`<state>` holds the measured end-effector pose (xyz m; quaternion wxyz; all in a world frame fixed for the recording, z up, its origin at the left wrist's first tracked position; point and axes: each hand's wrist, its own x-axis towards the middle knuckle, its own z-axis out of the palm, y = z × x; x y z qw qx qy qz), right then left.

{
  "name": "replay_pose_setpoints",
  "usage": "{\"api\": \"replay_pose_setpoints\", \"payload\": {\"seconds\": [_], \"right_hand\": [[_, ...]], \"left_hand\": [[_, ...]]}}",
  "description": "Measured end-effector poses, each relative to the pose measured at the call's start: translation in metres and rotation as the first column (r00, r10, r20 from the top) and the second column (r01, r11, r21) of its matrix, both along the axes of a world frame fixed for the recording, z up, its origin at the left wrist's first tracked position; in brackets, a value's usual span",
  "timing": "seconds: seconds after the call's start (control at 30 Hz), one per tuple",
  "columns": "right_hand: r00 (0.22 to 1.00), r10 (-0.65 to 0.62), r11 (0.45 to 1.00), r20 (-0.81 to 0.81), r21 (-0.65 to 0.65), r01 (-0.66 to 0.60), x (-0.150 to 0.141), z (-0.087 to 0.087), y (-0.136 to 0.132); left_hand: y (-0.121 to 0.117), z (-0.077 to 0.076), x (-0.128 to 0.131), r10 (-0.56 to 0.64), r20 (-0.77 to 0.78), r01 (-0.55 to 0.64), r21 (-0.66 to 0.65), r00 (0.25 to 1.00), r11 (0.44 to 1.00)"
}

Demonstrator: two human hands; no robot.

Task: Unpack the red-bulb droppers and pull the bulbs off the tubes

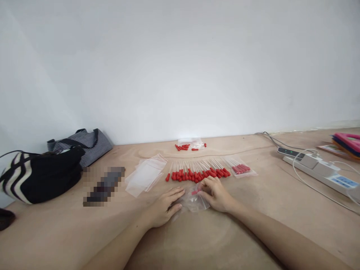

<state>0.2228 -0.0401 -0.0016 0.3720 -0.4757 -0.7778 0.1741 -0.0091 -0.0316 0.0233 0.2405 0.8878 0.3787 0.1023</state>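
Two hands at work on a wooden tabletop [267, 195]: nearest, the left hand [161, 206] lies palm down, thumb spread from fingers, touching the left side of a small plastic bag [194, 204]. The right hand [218, 193] is narrow, its fingertips at the bag's right side beside a red piece [194, 192]; whether they grip the piece or the plastic cannot be told. A broad stretch of wood lies right of the right hand, bounded by a power strip [323, 176] and a looping white cord [293, 165]. To the left, a blurred dark object [107, 185] and a black bag [62, 172] limit the room. Just beyond the hands, a close row of red-tipped sticks [190, 172] stands in the way of forward reach, with flat clear bags [147, 172] to its left and a filled bag [241, 169] to its right. Farther back are a striped bag [97, 140], coloured folders [347, 142] and loose red pieces [184, 147], near the far edge, where the tabletop meets a pale wall [180, 67].
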Motion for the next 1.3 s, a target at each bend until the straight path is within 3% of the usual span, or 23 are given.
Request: {"api": "replay_pose_setpoints", "payload": {"seconds": [0.1, 0.17, 0.3, 0.37, 0.5, 0.6, 0.7, 0.9, 1.0, 1.13, 1.23, 1.3], "right_hand": [[0.971, 0.035, 0.995, -0.237, -0.079, -0.055, 0.022, 0.007, 0.002], [0.897, -0.013, 0.99, -0.442, -0.131, -0.05, 0.042, 0.012, 0.007], [0.709, -0.234, 0.972, -0.666, -0.158, 0.172, 0.071, 0.02, 0.02], [0.671, -0.258, 0.963, -0.695, -0.126, 0.24, 0.069, 0.022, 0.026], [0.766, -0.278, 0.936, -0.579, 0.015, 0.351, 0.036, 0.021, 0.038], [0.91, -0.325, 0.893, -0.259, 0.233, 0.386, 0.002, 0.017, 0.046], [0.93, -0.366, 0.872, -0.023, 0.34, 0.352, -0.024, 0.014, 0.053], [0.928, -0.347, 0.891, 0.138, 0.356, 0.28, -0.045, 0.009, 0.056], [0.921, -0.354, 0.893, 0.162, 0.35, 0.282, -0.042, 0.008, 0.053], [0.901, -0.406, 0.876, 0.151, 0.344, 0.337, -0.019, 0.007, 0.047], [0.868, -0.478, 0.844, 0.136, 0.346, 0.411, 0.016, 0.005, 0.042], [0.823, -0.555, 0.803, 0.12, 0.338, 0.491, 0.047, 0.003, 0.04]], "left_hand": [[0.0, 0.001, 0.0, 0.0, 0.003, 0.0, -0.003, 1.0, 1.0], [-0.001, 0.002, 0.0, 0.0, 0.013, 0.0, -0.014, 1.0, 1.0], [-0.002, 0.006, -0.004, -0.023, 0.034, 0.025, -0.059, 0.999, 0.998], [-0.002, 0.007, -0.005, -0.039, 0.06, 0.043, -0.074, 0.997, 0.996], [0.0, 0.003, -0.004, 0.046, 0.148, -0.042, -0.027, 0.988, 0.999], [0.005, -0.003, -0.003, 0.164, 0.192, -0.183, 0.086, 0.968, 0.979], [0.008, -0.007, -0.006, 0.25, 0.165, -0.272, 0.127, 0.954, 0.954], [0.009, -0.005, -0.009, 0.384, 0.058, -0.38, -0.075, 0.921, 0.922], [0.009, 0.001, -0.01, 0.353, 0.046, -0.345, -0.132, 0.934, 0.929], [0.015, 0.015, -0.026, 0.394, 0.205, -0.338, -0.26, 0.896, 0.904], [0.027, 0.026, -0.048, 0.527, 0.308, -0.437, -0.317, 0.792, 0.842], [0.039, 0.027, -0.063, 0.647, 0.436, -0.609, -0.246, 0.625, 0.754]]}}
